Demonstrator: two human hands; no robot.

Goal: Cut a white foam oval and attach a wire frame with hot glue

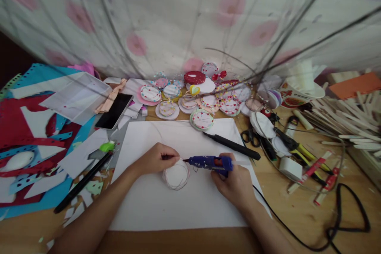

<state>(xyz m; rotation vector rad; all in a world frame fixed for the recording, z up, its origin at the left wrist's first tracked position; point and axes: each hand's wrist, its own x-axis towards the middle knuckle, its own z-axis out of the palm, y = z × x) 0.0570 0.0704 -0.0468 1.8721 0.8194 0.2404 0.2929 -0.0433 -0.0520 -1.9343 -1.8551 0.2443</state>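
My right hand [236, 182] is wrapped round a blue hot glue gun [205, 162], its nozzle pointing left. A pale glue stick [241, 162] sticks out of the back of the gun. Just left of the nozzle, my left hand [159, 158] has its fingertips pinched at the upper edge of a white paper disc [176, 176]. Thin wire or thread rings the disc's rim. Whether the fingers hold the disc or something small at its edge is hard to see. The disc lies on a large white sheet [178, 210].
Decorated paper discs [202, 119] crowd the back. A black pen-like tool [232, 147], scissors [251, 138], pliers [297, 152] and wooden sticks [342, 115] lie right. A phone [114, 111], a clear box [79, 97] and paper scraps [38, 123] lie left. The glue gun's black cord [285, 226] loops right.
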